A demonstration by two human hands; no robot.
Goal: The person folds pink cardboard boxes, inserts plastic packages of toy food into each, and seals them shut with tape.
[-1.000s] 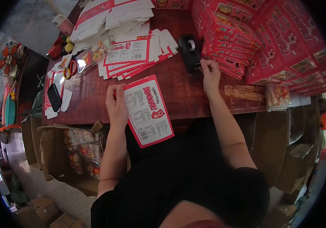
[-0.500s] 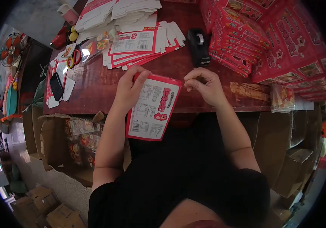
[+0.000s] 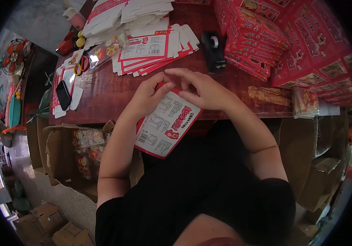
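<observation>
A red and white printed box (image 3: 169, 123) is tilted in front of my body at the table's front edge. My left hand (image 3: 153, 92) grips its upper left corner, thumb on the printed face and fingers behind. Over the box's top edge reaches my right hand (image 3: 198, 88), its fingertips close to my left hand and its thumb near the upper edge. Its fingers are bent and apart, and part of them is hidden behind the box edge.
On the table (image 3: 114, 96) lie flat cartons (image 3: 147, 47), scissors (image 3: 81, 65), a phone (image 3: 63, 95), candy packs (image 3: 112, 47) and a black tape dispenser (image 3: 213, 51). Red boxes (image 3: 256, 41) are stacked at the right. Below left stands an open cardboard box (image 3: 63, 174) holding packs.
My right hand has moved left onto the box's top edge, beside my left hand. The box is tilted more, its lower end swung leftward.
</observation>
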